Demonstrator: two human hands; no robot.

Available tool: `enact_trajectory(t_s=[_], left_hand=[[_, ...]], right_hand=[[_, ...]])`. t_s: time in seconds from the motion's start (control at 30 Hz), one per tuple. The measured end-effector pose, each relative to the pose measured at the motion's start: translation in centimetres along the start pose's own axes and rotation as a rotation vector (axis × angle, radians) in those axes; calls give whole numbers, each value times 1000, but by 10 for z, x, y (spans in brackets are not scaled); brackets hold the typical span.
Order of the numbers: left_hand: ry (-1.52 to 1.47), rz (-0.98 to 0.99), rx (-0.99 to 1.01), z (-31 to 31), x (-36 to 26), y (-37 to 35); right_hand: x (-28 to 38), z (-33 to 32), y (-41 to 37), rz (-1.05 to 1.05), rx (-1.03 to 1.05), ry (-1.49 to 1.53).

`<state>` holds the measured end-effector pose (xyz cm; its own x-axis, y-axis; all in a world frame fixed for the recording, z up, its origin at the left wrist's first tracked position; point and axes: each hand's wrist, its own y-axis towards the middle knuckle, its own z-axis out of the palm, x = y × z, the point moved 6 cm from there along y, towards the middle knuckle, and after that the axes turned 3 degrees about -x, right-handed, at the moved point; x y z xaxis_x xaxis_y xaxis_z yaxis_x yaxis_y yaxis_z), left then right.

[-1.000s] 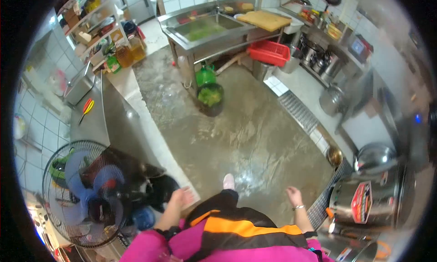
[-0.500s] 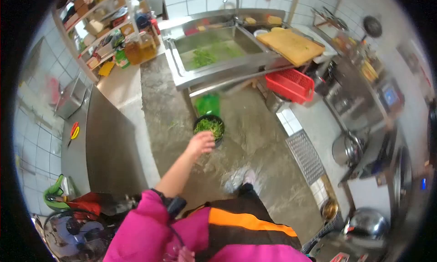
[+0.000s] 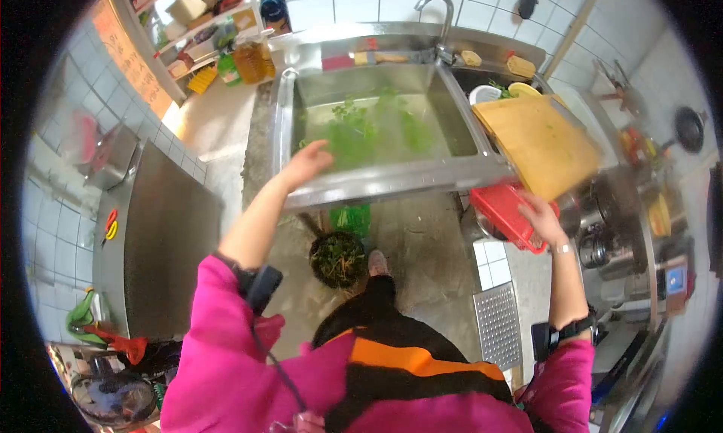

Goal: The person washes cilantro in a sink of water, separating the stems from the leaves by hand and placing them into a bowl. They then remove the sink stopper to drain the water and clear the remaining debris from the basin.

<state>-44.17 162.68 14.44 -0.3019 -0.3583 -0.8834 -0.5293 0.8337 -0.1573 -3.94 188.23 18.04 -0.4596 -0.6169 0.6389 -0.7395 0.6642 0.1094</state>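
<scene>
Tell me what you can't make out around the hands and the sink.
Head view only.
Motion blur hides whether the left hand touches the sink or the greens.
Blur hides any grip of the right hand on the red basket.
The basket's far part is hidden under the cutting board.

Shiny steel sink (image 3: 392,181) at twelve o'clock; matt wooden cutting board (image 3: 544,143) at two; latticed red plastic basket (image 3: 497,211) at three.

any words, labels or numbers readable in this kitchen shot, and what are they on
Orange notice on the tiled wall: rows of dark writing, too blurred to read.
Oil bottles by the shelves: labels too small to read.
Boxes on the shelf: print too small to read.
Nothing else legible.
</scene>
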Motion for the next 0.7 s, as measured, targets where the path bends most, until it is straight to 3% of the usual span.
enact_trajectory(t_s=[0.1, 0.13, 0.2, 0.27, 0.3, 0.37, 0.4, 0.43, 0.47, 0.5, 0.53, 0.57, 0.6, 0.67, 0.7], left_hand=[[203, 36, 66, 32, 11, 73], [329, 49, 180, 54, 24, 89], [449, 56, 288, 79, 35, 123], [643, 190, 483, 114, 45, 138], [643, 171, 501, 122, 53, 148], [826, 510, 479, 145, 56, 157], [816, 499, 489, 141, 53, 164], [1040, 453, 503, 130, 50, 171], [1267, 396, 521, 119, 58, 177], [1261, 376, 530, 115, 72, 186], [1244, 75, 466, 99, 97, 199], [1217, -225, 395, 82, 120, 205], [1215, -246, 398, 78, 127, 204], [900, -574, 539, 78, 141, 181], [894, -587, 548, 73, 136, 179]], right_hand=[[73, 40, 113, -316, 150, -66], [86, 60, 136, -414, 207, -150], [87, 106, 184, -463, 417, -214], [79, 156, 220, -516, 464, -379], [76, 182, 232, -615, 406, -419], [69, 230, 238, -822, 322, -424], [71, 247, 240, -946, 285, -394], [70, 261, 247, -950, 300, -386], [57, 294, 246, -900, 637, -587], [36, 317, 242, -832, 974, -785], [31, 325, 247, -848, 991, -770], [14, 334, 251, -734, 1172, -781], [-3, 338, 258, -612, 1346, -794], [-24, 318, 307, -438, 1056, -841], [-47, 308, 332, -56, 823, -647]])
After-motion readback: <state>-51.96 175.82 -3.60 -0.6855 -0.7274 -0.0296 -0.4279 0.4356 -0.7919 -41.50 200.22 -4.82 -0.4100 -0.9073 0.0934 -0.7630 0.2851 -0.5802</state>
